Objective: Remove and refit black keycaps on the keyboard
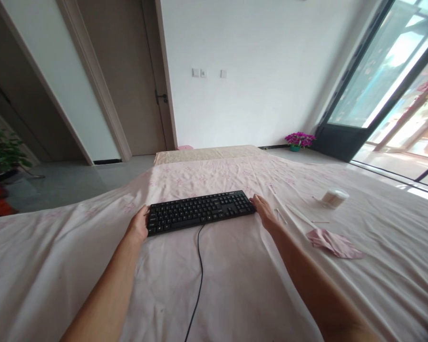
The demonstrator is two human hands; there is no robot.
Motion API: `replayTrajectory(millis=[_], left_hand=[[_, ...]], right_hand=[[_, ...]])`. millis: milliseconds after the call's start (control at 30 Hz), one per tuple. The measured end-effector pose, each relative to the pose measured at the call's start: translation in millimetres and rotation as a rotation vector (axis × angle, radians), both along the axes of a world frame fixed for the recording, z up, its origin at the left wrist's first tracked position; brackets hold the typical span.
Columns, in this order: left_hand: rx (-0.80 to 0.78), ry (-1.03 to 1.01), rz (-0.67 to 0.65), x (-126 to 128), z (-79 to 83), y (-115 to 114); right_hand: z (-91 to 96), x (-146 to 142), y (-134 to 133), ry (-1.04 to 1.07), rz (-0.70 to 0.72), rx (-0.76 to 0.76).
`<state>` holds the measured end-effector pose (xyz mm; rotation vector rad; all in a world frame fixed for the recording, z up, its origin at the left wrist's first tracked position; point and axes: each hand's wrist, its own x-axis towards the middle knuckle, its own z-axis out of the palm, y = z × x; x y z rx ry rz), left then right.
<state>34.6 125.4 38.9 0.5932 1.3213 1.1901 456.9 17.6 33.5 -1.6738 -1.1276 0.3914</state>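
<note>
A black computer keyboard (199, 210) lies across the pink flowered cloth, its right end a little farther from me than its left. My left hand (139, 223) grips the keyboard's left end, the fingers partly hidden behind its edge. At the opposite end my right hand (262, 209) is closed on the right edge. From the keyboard's near side a black cable (200, 266) runs down toward me and out of view. Whether the keyboard rests on the cloth or is slightly raised, I cannot tell.
Right of my right arm lie a crumpled pink cloth (333, 243), a white brush-like stick (301, 216) and several thin cotton swabs. Behind them sits a clear round tub (335, 197) of swabs. The pink sheet (228, 280) covers the surface. Purple flowers (299, 139) stand by the wall.
</note>
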Motion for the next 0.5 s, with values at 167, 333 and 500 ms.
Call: replayTrajectory(millis=[167, 333, 500], left_hand=[[0.107, -0.232, -0.069, -13.3, -2.6, -9.0], [0.203, -0.259, -0.060, -6.4, -0.8, -21.8], [0.144, -0.228, -0.079, -1.2, 6.6, -32.5]], right_hand=[[-26.7, -11.9, -19.2, -0.019, -0.074, -0.001], [-36.6, -49.3, -56.6, -0.070, -0.047, -0.067], [-25.3, -106.2, -99.8, -0.022, 0.649, -0.129]])
